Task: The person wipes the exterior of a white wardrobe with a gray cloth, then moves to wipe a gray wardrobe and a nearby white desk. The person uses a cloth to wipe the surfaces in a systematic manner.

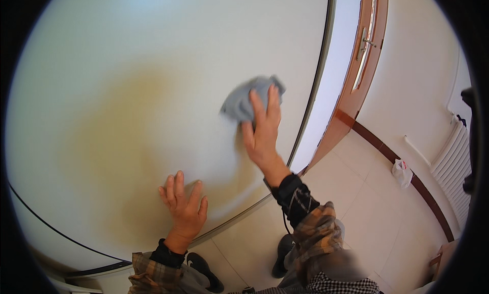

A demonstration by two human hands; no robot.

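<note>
A large, smooth white panel (198, 54) with a dark edge strip fills the left and middle of the view. My right hand (264, 133) holds a grey-blue cloth (244, 101) against its surface, the fingers laid over the bunched fabric. Part of the cloth lies hidden under those fingers. Lower and to the left, my left hand (184, 205) rests on the same panel near its lower edge. Its fingers are spread and hold nothing. Shadows of my arms and body fall across the panel.
Beyond the panel's right edge stands a brown door (351, 85) with a metal handle (364, 43). A white radiator (452, 159) is on the right wall, and a white plastic bag (402, 173) lies by the dark baseboard. My shoes (205, 271) stand on pale floor tiles (356, 212).
</note>
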